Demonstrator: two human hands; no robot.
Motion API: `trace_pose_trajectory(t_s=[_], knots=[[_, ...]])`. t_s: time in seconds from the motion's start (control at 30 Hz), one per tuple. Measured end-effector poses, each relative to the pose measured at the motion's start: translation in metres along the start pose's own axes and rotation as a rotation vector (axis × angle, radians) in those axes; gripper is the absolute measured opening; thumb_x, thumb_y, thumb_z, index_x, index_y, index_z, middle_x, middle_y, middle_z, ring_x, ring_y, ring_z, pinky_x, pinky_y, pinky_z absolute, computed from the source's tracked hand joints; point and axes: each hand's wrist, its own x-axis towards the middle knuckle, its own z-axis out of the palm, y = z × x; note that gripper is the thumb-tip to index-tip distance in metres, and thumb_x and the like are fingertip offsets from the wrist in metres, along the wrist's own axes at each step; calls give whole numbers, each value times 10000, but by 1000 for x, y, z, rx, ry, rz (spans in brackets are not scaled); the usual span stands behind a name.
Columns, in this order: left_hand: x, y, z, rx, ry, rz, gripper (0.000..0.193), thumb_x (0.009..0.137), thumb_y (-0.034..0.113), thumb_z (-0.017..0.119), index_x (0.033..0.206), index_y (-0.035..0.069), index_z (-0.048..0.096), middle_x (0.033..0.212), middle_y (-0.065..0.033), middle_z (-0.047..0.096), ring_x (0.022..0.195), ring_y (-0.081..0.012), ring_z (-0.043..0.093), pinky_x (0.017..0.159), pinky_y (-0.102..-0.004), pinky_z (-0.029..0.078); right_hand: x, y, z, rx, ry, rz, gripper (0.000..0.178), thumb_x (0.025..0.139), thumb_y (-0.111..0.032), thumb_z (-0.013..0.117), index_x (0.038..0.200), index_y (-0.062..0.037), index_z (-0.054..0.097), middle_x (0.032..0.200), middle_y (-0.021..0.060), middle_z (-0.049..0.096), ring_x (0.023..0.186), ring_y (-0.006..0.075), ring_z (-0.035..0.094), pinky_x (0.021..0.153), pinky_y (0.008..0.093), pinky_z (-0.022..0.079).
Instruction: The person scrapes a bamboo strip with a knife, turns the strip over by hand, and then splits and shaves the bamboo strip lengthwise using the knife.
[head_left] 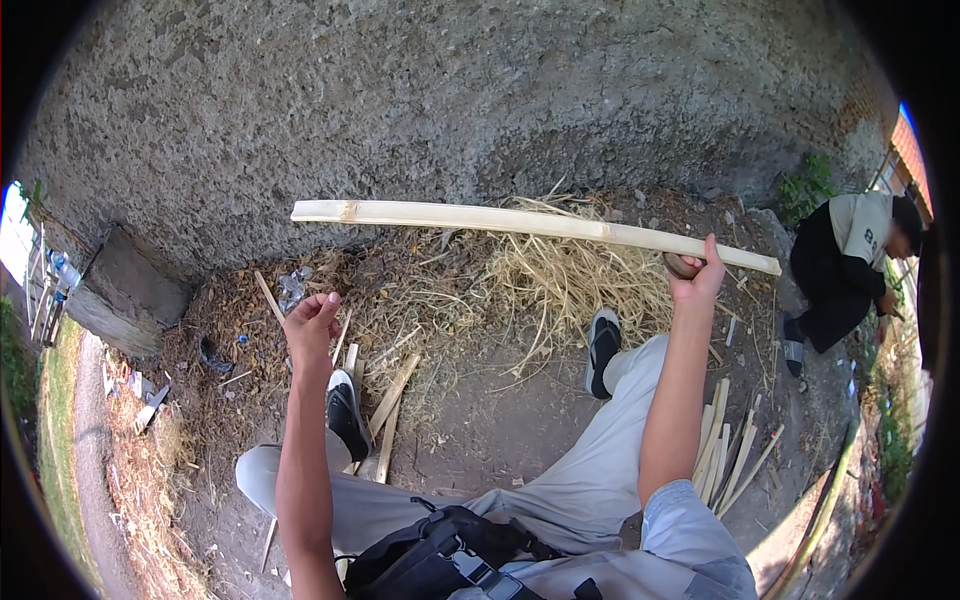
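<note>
A long, pale bamboo strip (480, 216) with visible nodes stretches across in front of me, slightly bowed. My right hand (697, 277) grips it near its right end, the index finger reaching up over the strip. A small dark brown, rounded piece (683, 265) shows at that hand's fingers; its kind is unclear. My left hand (312, 325) is raised below the strip's left end, apart from it. Its fingers are curled with the thumb against them, and anything inside is hidden. A thin strip (269, 297) shows beside this hand; I cannot tell whether they touch.
Fibrous shavings (570, 275) lie heaped before my feet. Cut strips lie by my left shoe (345, 410), and a bundle of strips (728, 450) by my right leg. A rough wall (450, 100) rises ahead. At right another person (840, 255) crouches; a block (135, 285) stands left.
</note>
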Motion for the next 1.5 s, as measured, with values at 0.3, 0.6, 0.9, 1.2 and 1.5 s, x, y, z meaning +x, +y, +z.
trace_pose_trajectory(t_s=[0.3,0.6,0.9,1.2,1.5], knots=[[3,-2,-2,5,-13,32,146,870,156,703,875,21,645,719,2,604,501,-63,476,462,-216,377,4,0,-2,-11,11,3,296,936,-256,597,722,-127,440,542,-37,345,476,97,369,502,235,363],[4,-4,0,10,2,-15,355,969,374,543,850,48,619,769,-29,619,488,-68,475,458,-228,401,1,4,0,-18,-5,-1,248,933,-238,604,768,-115,465,590,-32,377,506,87,372,492,233,360],[-6,6,7,-16,-111,-13,242,870,224,706,908,2,618,721,-16,599,476,-62,491,445,-215,403,-16,8,11,-53,61,22,274,930,-241,607,742,-116,450,560,-33,350,486,106,366,502,235,370],[-14,13,18,-17,-356,-30,450,866,138,697,1230,-17,483,1037,-82,630,650,-117,611,552,-254,518,-16,26,11,-112,44,95,244,936,-214,602,767,-128,450,570,-38,374,466,77,366,453,212,362],[-6,2,18,-363,-326,-15,503,921,135,611,1362,8,404,1134,-115,631,779,-200,671,603,-289,571,-19,41,10,-155,5,198,252,894,-223,670,747,-136,485,569,-38,418,459,66,380,434,197,363]])
